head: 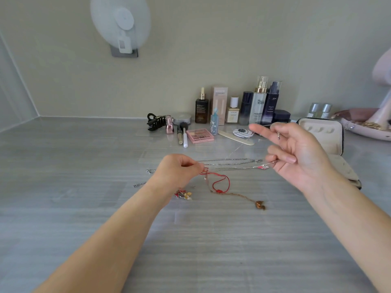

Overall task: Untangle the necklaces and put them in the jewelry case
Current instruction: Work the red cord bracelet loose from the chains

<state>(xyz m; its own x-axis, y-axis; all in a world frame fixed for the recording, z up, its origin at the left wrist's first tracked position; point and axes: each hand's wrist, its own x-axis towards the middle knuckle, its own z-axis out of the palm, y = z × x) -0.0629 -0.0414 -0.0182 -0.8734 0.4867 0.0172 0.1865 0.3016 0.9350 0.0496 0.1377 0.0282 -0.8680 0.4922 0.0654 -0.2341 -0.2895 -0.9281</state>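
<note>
Head view: tangle half-worked, nothing cased yet.
Your left hand (pixel 179 168) pinches the red cord (pixel 222 180) at the knot; silver chains (pixel 230 163) stretch toward your right hand (pixel 300 154), raised with fingers half-curled, blurred, so I cannot tell if it grips them; gold chain (pixel 239 195) lies on the table (pixel 84 166) beside the cord; jewelry case (pixel 321 132) sits open just behind, seemingly without necklaces.

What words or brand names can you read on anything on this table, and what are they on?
"REVITA LIFT": tall dark blue pump bottle.
"H": frosted silver bottle with gold pump; rest blurred.
Pink carton, brown dropper bottle, cream bottle: print too blurred.
</note>
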